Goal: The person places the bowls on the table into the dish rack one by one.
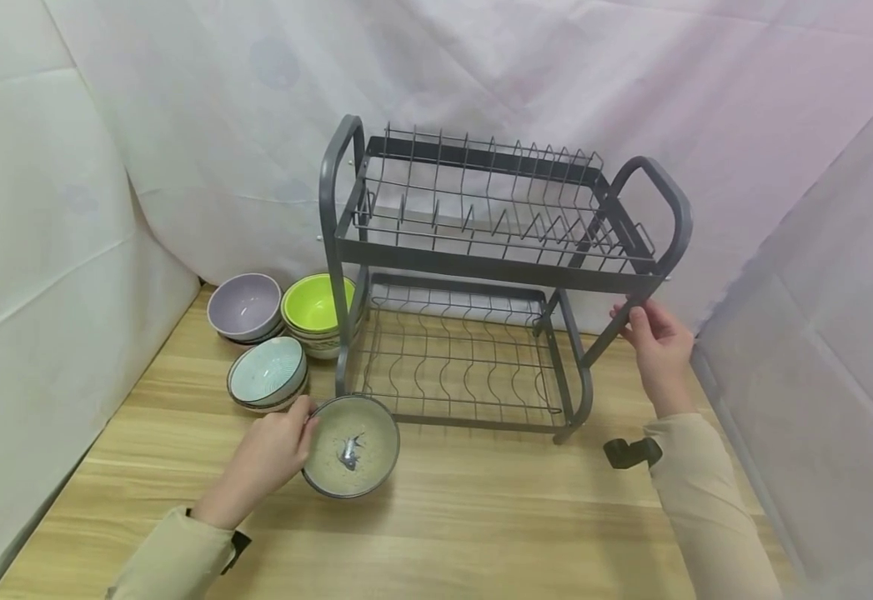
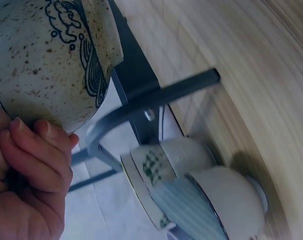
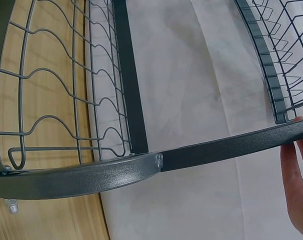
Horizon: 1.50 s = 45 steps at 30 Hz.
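Observation:
My left hand [image 1: 274, 446] pinches the rim of a speckled beige bowl [image 1: 353, 425], tilted so its inside with a dark fish drawing faces the head camera. In the left wrist view, a dark wave pattern shows on the outside of this bowl [image 2: 36, 65], with curled fingers at its edge. A dark grey two-tier dish rack [image 1: 496, 268] stands behind it, both tiers bare. At the rack's right side, my right hand [image 1: 661, 354] grips the slanted post below the upper tier, thumb in front. The right wrist view catches only part of that hand [image 3: 297, 185] against the frame.
Left of the rack stand stacked bowls: a purple bowl [image 1: 244, 307] on top of one stack, a lime green bowl [image 1: 316, 304] on another, a pale blue bowl [image 1: 267, 371] on a third. White cloth [image 1: 203, 125] hangs behind and at both sides of the wooden table [image 1: 466, 517].

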Tool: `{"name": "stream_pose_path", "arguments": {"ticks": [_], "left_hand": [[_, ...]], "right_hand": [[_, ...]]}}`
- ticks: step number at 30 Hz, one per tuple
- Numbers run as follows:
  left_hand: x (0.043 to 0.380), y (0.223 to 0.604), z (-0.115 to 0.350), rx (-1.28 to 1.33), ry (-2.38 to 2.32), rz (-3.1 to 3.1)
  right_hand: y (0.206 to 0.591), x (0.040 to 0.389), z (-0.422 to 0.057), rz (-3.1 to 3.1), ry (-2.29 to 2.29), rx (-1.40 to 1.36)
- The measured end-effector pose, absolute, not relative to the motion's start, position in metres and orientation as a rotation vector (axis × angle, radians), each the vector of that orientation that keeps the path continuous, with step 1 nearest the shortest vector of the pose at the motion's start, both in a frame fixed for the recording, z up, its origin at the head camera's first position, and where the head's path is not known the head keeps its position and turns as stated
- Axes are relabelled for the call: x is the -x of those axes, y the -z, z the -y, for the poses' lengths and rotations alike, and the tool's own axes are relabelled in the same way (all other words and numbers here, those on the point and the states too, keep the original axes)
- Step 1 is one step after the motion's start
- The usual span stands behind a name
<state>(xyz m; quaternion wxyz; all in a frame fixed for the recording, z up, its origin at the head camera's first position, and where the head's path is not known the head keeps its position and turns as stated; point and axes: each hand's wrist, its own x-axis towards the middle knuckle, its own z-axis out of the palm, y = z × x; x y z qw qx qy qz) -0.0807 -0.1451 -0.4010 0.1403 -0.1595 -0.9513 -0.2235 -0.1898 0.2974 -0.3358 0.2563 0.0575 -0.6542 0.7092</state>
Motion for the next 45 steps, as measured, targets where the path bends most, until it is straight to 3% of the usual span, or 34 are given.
{"name": "stream_pose_path", "arguments": {"ticks": [26, 35, 39, 45], "left_hand": [[0.093, 0.409, 0.092, 0.607, 0.818, 2.777], [0.096, 0.410, 0.083, 0.570, 0.874, 2.807], [0.098, 0.412, 0.076, 0.598, 0.871, 2.808], [0.101, 0.414, 0.064, 0.640, 0.932, 2.791]], "right_hand": [[0.336, 0.187, -0.290, 1.832, -1.857, -0.088], [0.339, 0.162, -0.276, 2.253, -1.193, 0.040], [0.345, 0.136, -0.254, 2.112, -1.034, -0.177], [0.354, 0.108, -0.212, 2.013, -0.747, -0.821]]}}
